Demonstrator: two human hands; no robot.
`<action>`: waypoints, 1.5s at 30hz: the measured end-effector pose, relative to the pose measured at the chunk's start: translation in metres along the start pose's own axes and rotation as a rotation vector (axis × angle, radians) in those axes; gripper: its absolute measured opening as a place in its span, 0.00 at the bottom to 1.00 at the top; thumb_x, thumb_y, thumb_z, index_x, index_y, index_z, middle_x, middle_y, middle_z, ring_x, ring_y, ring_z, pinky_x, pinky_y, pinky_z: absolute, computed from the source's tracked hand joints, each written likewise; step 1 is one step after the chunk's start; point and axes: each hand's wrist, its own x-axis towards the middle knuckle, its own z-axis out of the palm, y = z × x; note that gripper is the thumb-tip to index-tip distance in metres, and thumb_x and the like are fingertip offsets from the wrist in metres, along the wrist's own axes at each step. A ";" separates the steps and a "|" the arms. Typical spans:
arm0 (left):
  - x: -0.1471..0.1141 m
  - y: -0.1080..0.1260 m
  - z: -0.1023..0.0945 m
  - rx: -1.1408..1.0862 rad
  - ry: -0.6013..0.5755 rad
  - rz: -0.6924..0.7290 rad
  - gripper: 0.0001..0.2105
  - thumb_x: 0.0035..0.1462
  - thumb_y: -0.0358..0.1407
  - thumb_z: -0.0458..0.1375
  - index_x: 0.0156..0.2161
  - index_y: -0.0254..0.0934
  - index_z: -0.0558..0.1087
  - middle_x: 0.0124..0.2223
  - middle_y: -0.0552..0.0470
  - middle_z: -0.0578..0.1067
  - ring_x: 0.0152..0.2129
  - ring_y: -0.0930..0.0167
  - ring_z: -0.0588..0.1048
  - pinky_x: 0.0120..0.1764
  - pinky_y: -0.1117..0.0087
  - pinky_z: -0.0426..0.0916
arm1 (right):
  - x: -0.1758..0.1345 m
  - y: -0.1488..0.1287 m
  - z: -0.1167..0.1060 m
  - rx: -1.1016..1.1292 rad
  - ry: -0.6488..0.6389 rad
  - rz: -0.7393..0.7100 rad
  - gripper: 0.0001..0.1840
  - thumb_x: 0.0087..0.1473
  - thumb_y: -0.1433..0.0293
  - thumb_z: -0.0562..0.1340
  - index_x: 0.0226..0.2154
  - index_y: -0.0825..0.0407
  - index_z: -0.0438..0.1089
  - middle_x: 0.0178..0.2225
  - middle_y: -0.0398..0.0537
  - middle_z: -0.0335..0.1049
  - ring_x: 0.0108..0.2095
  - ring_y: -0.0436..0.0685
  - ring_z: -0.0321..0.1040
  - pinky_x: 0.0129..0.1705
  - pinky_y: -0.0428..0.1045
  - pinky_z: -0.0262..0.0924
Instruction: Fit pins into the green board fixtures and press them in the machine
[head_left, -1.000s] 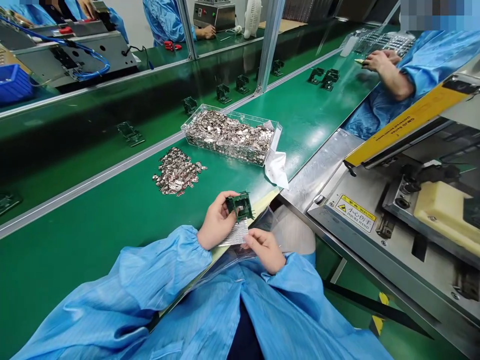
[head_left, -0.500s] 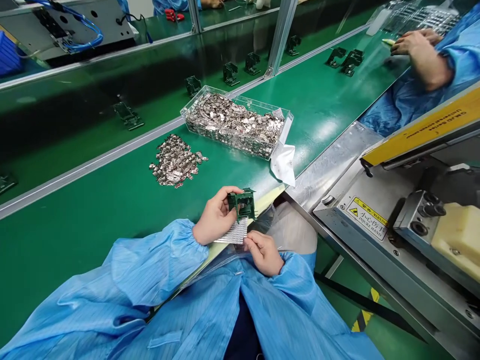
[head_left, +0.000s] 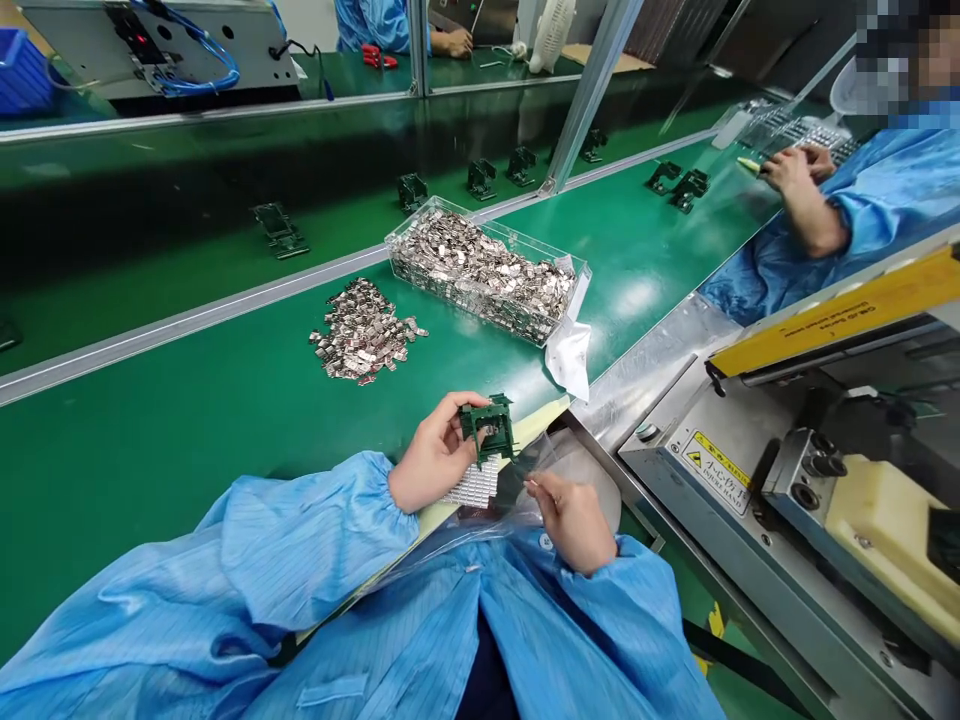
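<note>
My left hand (head_left: 433, 452) is closed around a dark green plastic frame (head_left: 501, 432) with an opening in its middle. Below that frame, under the same hand, lies a block of small silvery metal pieces in neat rows (head_left: 474, 486); whether the fingers also grip it I cannot tell. My right hand (head_left: 576, 515) is apart from the frame, to its lower right, thumb and forefinger pinched on a tiny pale piece too small to name. A clear plastic sheet (head_left: 442, 545) and a yellowish strip (head_left: 546, 418) lie along the bench edge by my hands.
A loose pile of metal pieces (head_left: 364, 335) lies on the green bench (head_left: 187, 440). Behind it stands a clear box (head_left: 480, 275) full of them, with white paper (head_left: 570, 362) at its corner. More green frames (head_left: 688, 188) stand farther off. A steel machine (head_left: 720, 470) and a co-worker's hands (head_left: 795, 170) are rightward.
My right hand has drawn back from the rows of metal pieces, to the right, with its fingers still pinched. My left hand keeps holding the green frame. The camera view has shifted a little.
</note>
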 end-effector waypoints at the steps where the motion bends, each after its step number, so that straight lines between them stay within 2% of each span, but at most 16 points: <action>1: -0.001 0.000 0.000 -0.014 -0.005 -0.005 0.15 0.56 0.40 0.61 0.47 0.38 0.66 0.39 0.50 0.72 0.33 0.73 0.72 0.39 0.73 0.70 | 0.000 -0.003 -0.003 -0.015 -0.001 -0.026 0.17 0.60 0.67 0.51 0.32 0.50 0.74 0.30 0.53 0.77 0.31 0.63 0.75 0.32 0.53 0.65; 4: -0.002 0.000 0.000 -0.031 -0.005 -0.017 0.15 0.56 0.39 0.61 0.47 0.38 0.66 0.38 0.51 0.72 0.32 0.74 0.71 0.39 0.74 0.69 | 0.000 -0.012 -0.011 -0.048 0.020 -0.049 0.18 0.58 0.71 0.50 0.36 0.53 0.75 0.30 0.56 0.77 0.31 0.64 0.75 0.32 0.55 0.66; 7: -0.005 0.000 0.001 -0.037 -0.008 -0.009 0.15 0.57 0.38 0.60 0.47 0.38 0.66 0.37 0.52 0.71 0.32 0.75 0.70 0.38 0.75 0.68 | -0.002 -0.024 -0.022 0.081 0.182 0.015 0.15 0.60 0.67 0.55 0.46 0.53 0.71 0.32 0.52 0.78 0.31 0.61 0.75 0.32 0.53 0.67; 10: -0.008 0.000 0.003 -0.039 -0.009 0.006 0.14 0.59 0.38 0.59 0.48 0.38 0.65 0.36 0.54 0.70 0.30 0.76 0.69 0.36 0.76 0.68 | -0.004 -0.041 -0.030 0.378 0.391 0.093 0.09 0.55 0.62 0.65 0.36 0.50 0.72 0.27 0.46 0.77 0.28 0.58 0.75 0.31 0.49 0.69; 12: -0.009 0.000 0.005 -0.031 0.001 0.018 0.14 0.60 0.39 0.58 0.49 0.39 0.64 0.36 0.54 0.69 0.29 0.76 0.68 0.36 0.75 0.67 | -0.001 -0.054 -0.030 0.567 0.466 0.124 0.09 0.53 0.63 0.67 0.31 0.51 0.73 0.25 0.45 0.77 0.27 0.56 0.75 0.31 0.48 0.70; 15: -0.012 0.001 0.006 0.002 0.010 0.039 0.15 0.61 0.40 0.57 0.51 0.39 0.63 0.38 0.52 0.70 0.31 0.74 0.69 0.37 0.74 0.67 | 0.007 -0.070 -0.023 0.723 0.517 0.118 0.08 0.54 0.64 0.66 0.36 0.51 0.75 0.30 0.46 0.79 0.30 0.57 0.76 0.34 0.49 0.72; 18: -0.014 0.002 0.006 0.064 0.015 0.045 0.15 0.62 0.39 0.55 0.52 0.39 0.62 0.39 0.51 0.70 0.32 0.72 0.69 0.36 0.73 0.66 | 0.013 -0.078 -0.018 0.690 0.528 0.059 0.07 0.57 0.67 0.64 0.39 0.51 0.75 0.33 0.47 0.78 0.34 0.57 0.76 0.37 0.50 0.71; 21: -0.016 0.003 0.006 0.086 0.013 0.049 0.14 0.63 0.38 0.53 0.53 0.40 0.62 0.42 0.49 0.70 0.34 0.71 0.69 0.37 0.72 0.66 | 0.016 -0.081 -0.017 0.560 0.542 -0.017 0.04 0.58 0.69 0.63 0.36 0.49 0.75 0.32 0.45 0.76 0.34 0.56 0.74 0.37 0.50 0.68; 24: -0.019 0.002 0.006 0.093 0.009 0.054 0.14 0.63 0.38 0.53 0.53 0.40 0.62 0.43 0.49 0.70 0.36 0.70 0.70 0.39 0.71 0.66 | 0.021 -0.084 -0.018 0.441 0.585 -0.125 0.03 0.55 0.71 0.64 0.32 0.49 0.75 0.36 0.48 0.72 0.39 0.58 0.70 0.43 0.53 0.65; 28: -0.022 0.000 0.005 0.100 -0.047 0.053 0.15 0.64 0.37 0.52 0.55 0.41 0.61 0.39 0.50 0.71 0.35 0.70 0.72 0.38 0.70 0.67 | 0.028 -0.088 -0.016 0.361 0.564 -0.136 0.03 0.55 0.70 0.65 0.30 0.50 0.75 0.44 0.52 0.68 0.47 0.61 0.66 0.49 0.57 0.61; 33: -0.024 0.001 0.004 0.188 -0.065 0.102 0.14 0.64 0.35 0.50 0.55 0.42 0.62 0.42 0.49 0.70 0.35 0.70 0.71 0.38 0.70 0.67 | 0.030 -0.090 -0.018 0.353 0.494 -0.108 0.05 0.54 0.69 0.65 0.27 0.50 0.72 0.45 0.53 0.67 0.48 0.63 0.64 0.49 0.58 0.59; 36: -0.026 0.002 0.004 0.237 -0.070 0.121 0.14 0.64 0.34 0.50 0.55 0.42 0.62 0.41 0.50 0.71 0.32 0.71 0.70 0.36 0.72 0.66 | 0.030 -0.090 -0.015 0.477 0.475 -0.065 0.07 0.54 0.68 0.65 0.26 0.50 0.69 0.44 0.52 0.66 0.47 0.62 0.65 0.49 0.58 0.60; 40: -0.027 0.005 0.004 0.230 -0.073 0.092 0.13 0.64 0.36 0.51 0.53 0.40 0.63 0.38 0.51 0.71 0.28 0.73 0.68 0.29 0.75 0.64 | 0.030 -0.086 -0.006 0.828 0.427 0.001 0.10 0.53 0.65 0.66 0.27 0.49 0.65 0.40 0.50 0.67 0.44 0.60 0.67 0.44 0.55 0.64; 43: -0.026 0.013 0.004 0.198 -0.060 0.044 0.14 0.63 0.36 0.52 0.53 0.40 0.63 0.41 0.49 0.72 0.32 0.72 0.71 0.34 0.74 0.67 | 0.023 -0.080 -0.011 0.970 0.364 0.001 0.09 0.54 0.65 0.66 0.37 0.48 0.66 0.47 0.51 0.68 0.47 0.61 0.68 0.44 0.54 0.65; 45: -0.026 0.023 0.006 0.176 -0.089 -0.002 0.14 0.63 0.36 0.53 0.53 0.39 0.63 0.44 0.48 0.73 0.37 0.70 0.73 0.39 0.71 0.69 | 0.013 -0.075 -0.024 0.898 0.301 -0.077 0.21 0.55 0.66 0.66 0.51 0.46 0.64 0.58 0.54 0.62 0.55 0.62 0.62 0.49 0.55 0.64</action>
